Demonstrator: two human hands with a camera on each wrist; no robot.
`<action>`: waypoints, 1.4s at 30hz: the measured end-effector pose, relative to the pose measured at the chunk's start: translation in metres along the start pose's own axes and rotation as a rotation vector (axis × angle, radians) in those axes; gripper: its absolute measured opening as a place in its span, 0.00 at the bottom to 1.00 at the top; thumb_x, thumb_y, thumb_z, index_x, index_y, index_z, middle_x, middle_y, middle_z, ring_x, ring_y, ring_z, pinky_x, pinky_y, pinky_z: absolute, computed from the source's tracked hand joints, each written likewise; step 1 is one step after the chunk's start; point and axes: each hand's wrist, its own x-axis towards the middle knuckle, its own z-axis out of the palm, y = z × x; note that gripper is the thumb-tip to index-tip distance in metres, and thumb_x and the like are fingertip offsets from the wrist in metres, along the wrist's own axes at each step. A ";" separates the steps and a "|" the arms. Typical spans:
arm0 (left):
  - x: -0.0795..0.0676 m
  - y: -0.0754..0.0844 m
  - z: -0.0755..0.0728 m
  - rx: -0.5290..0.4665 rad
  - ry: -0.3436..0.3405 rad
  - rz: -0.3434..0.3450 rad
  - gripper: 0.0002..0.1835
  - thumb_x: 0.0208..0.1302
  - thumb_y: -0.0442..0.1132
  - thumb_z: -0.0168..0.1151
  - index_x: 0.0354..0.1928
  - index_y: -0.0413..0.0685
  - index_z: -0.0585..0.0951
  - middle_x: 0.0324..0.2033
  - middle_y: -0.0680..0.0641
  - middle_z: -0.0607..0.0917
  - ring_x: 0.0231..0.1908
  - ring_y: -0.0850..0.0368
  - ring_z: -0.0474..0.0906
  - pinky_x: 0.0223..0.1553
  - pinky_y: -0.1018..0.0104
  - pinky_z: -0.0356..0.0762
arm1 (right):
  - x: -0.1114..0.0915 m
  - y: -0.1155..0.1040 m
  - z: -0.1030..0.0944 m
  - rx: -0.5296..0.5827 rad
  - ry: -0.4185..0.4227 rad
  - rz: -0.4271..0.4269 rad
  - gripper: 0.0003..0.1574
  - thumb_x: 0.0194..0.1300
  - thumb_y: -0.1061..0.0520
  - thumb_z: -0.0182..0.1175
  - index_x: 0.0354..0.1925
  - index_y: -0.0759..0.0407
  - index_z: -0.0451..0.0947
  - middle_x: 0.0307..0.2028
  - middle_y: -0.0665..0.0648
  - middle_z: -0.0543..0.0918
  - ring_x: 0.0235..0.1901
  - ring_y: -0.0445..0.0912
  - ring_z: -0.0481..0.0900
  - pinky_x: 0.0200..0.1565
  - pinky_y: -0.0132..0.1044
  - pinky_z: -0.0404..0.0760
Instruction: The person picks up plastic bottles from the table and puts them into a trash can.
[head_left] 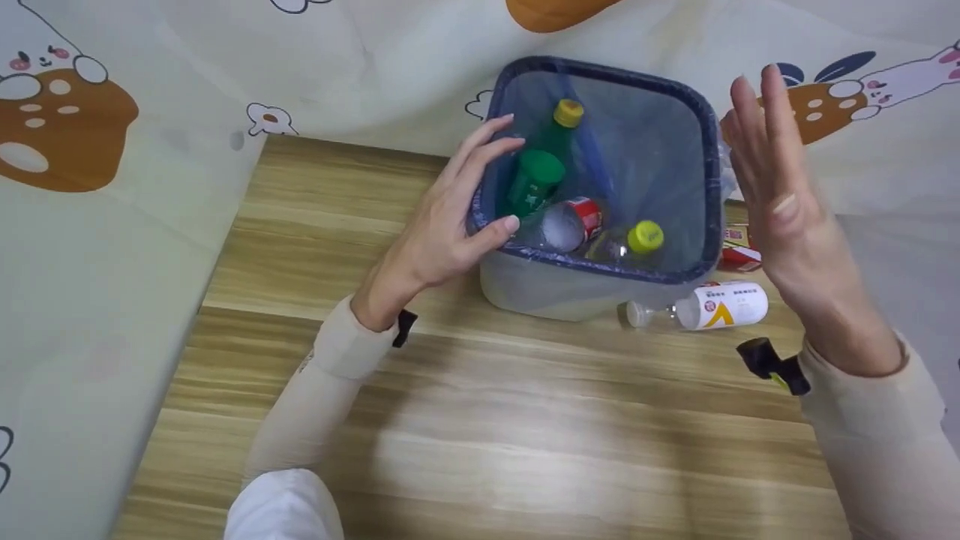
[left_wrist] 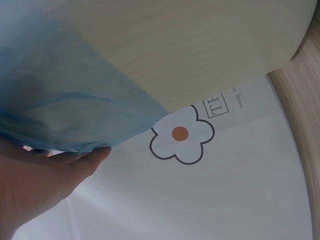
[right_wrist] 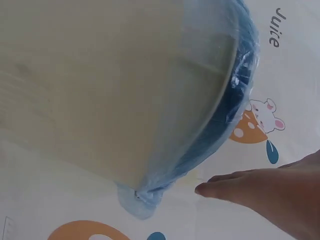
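A pale bin (head_left: 540,289) stands on the wooden tabletop, its rim wrapped by a translucent blue bag liner (head_left: 711,169). At the bin's left rim is my left hand (head_left: 450,210), fingers spread and gently bent over the edge, thumb near the front-left corner. My right hand (head_left: 795,202) is held up beside the right rim with straight fingers; in the right wrist view a gap separates it from the liner (right_wrist: 235,95). Inside lie a green bottle with a yellow cap (head_left: 568,114), a green cylindrical container (head_left: 536,176), a red-labelled clear bottle (head_left: 574,223) and a bottle with a lime-yellow cap (head_left: 645,236).
Right of the bin, a clear bottle with a white label (head_left: 727,305) lies on its side on the wooden tabletop (head_left: 450,420). A small red package (head_left: 739,251) is partly hidden behind it. A printed cloth (head_left: 375,67) hangs behind the bin.
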 end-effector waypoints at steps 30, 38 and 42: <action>-0.009 0.002 -0.007 -0.024 0.007 -0.031 0.37 0.66 0.62 0.49 0.72 0.51 0.64 0.76 0.48 0.54 0.74 0.52 0.52 0.72 0.50 0.51 | -0.038 0.025 -0.032 -0.991 -0.070 -0.071 0.76 0.53 0.18 0.58 0.78 0.59 0.39 0.79 0.55 0.37 0.77 0.54 0.30 0.71 0.59 0.27; -0.012 0.002 -0.010 -0.045 0.034 -0.016 0.40 0.66 0.66 0.48 0.71 0.48 0.65 0.75 0.48 0.56 0.74 0.56 0.52 0.72 0.50 0.51 | -0.044 0.030 -0.036 -1.062 -0.075 -0.031 0.72 0.53 0.16 0.55 0.80 0.48 0.38 0.79 0.59 0.38 0.77 0.57 0.31 0.71 0.62 0.28; -0.013 0.001 -0.009 -0.055 0.047 -0.004 0.40 0.66 0.66 0.49 0.71 0.46 0.65 0.75 0.48 0.57 0.74 0.56 0.52 0.72 0.50 0.51 | -0.050 0.035 -0.042 -1.080 -0.068 -0.004 0.72 0.53 0.17 0.55 0.80 0.49 0.38 0.79 0.60 0.38 0.77 0.59 0.31 0.70 0.64 0.28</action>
